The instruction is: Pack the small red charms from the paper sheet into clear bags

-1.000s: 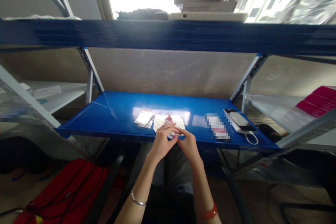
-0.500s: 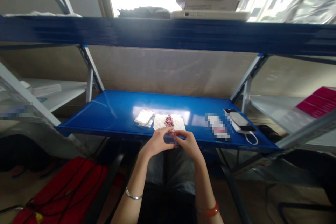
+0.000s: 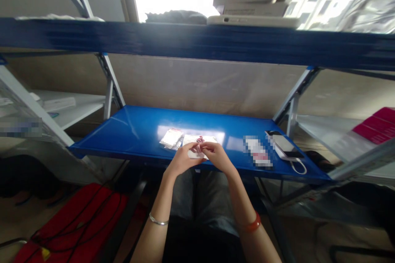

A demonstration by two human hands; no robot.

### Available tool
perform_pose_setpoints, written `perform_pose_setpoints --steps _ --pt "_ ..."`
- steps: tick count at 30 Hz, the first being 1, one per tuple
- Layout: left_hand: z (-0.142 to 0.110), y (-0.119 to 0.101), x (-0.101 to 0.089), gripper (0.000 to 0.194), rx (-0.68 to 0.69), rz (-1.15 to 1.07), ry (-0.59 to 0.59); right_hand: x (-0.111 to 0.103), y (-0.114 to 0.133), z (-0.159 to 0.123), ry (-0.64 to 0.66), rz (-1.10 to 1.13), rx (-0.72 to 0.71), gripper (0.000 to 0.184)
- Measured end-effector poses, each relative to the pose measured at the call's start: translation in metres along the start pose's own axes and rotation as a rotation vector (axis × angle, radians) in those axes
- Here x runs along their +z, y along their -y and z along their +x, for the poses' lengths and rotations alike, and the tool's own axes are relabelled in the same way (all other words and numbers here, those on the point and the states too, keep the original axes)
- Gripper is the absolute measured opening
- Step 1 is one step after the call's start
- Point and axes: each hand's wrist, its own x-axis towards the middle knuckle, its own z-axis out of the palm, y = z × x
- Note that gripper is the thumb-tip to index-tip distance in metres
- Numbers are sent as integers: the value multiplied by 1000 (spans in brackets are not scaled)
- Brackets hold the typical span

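Observation:
My left hand [image 3: 182, 159] and my right hand [image 3: 217, 157] meet at the front edge of the blue table. Between their fingers is a small clear plastic bag [image 3: 198, 150], held by the left hand on one side and pinched by the right fingertips on the other. Just behind and beneath them lies a white sheet [image 3: 211, 138] bearing a pile of small dark-red and pink pieces [image 3: 200, 139], perhaps beads. The hands cover part of both. A stack of small clear bags [image 3: 171, 138] with white contents or backing rests to the left of the sheet.
On the right of the blue table [image 3: 135, 125] lie a blurred-out packet [image 3: 258, 152] and a white device [image 3: 284, 144] with a looped cable. A blue shelf beam [image 3: 173, 39] crosses above. A red case [image 3: 77, 218] with black cables is on the floor at left.
Both hands have moved slightly up and forward over the sheet, now hiding more of the pile. The clear bag stays between the fingers. The view has shifted a little.

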Motion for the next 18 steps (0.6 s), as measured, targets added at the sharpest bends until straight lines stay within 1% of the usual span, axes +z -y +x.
perform_pose_setpoints --steps 3,5,7,8,9,12,15,18 --pt "14 -2 -8 49 -77 -53 -79 -21 8 26 14 5 -54 23" --pt "22 -2 -10 51 -115 -103 -116 -36 7 49 -50 -28 -65 26" --pt "27 2 -8 53 -124 -172 -158 -46 -3 74 -129 -162 -12 28" --pt "28 6 -6 53 -122 -211 -176 -48 -12 86 -141 -266 48 27" --pt "28 10 -2 52 -118 -245 -193 -49 -22 96 -126 -352 129 24" --pt "22 24 7 48 -125 -292 -192 -42 -56 114 -90 -393 197 13" --pt "13 33 9 48 -164 -285 -168 -32 -84 117 -88 -386 232 14" --pt "6 30 3 46 -175 -331 -134 -27 -99 115 -114 -384 234 17"
